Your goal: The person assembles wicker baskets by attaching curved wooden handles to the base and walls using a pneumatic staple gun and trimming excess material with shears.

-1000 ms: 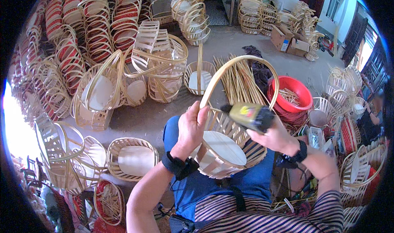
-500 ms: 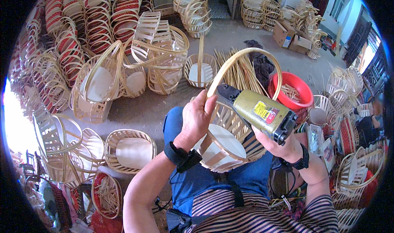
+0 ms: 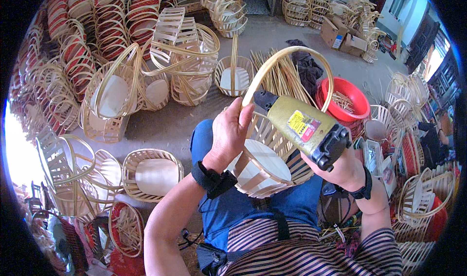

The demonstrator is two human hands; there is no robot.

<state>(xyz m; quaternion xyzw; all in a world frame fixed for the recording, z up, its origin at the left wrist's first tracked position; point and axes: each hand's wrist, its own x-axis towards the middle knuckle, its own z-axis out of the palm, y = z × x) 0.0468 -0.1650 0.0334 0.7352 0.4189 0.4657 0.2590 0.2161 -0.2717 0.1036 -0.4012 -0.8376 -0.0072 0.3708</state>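
Observation:
A light woven wood-strip basket [image 3: 260,165] with a pale oval base rests tilted on my lap. Its tall hooped handle [image 3: 292,50] arches up and away from me. My left hand [image 3: 228,132] is closed round the handle's left foot at the rim, thumb pointing up. In my right hand [image 3: 335,166] is an olive-green staple gun [image 3: 300,123] with black ends, lying across the basket's far right side. Its black nose [image 3: 265,100] is close beside the handle foot at my left thumb; whether they touch I cannot tell. The gun's body hides most of the right-hand fingers.
Finished baskets [image 3: 112,93] stand at the left front, and an oval one [image 3: 153,175] lies by my left elbow. A red basin [image 3: 344,100] of short sticks sits beyond the gun, beside a bundle of thin strips [image 3: 278,75]. Cardboard boxes [image 3: 342,35] are farther back.
The view has shifted a little, so the surroundings sit slightly higher. The staple gun has tipped slightly and looks a bit larger. Both hands keep their hold.

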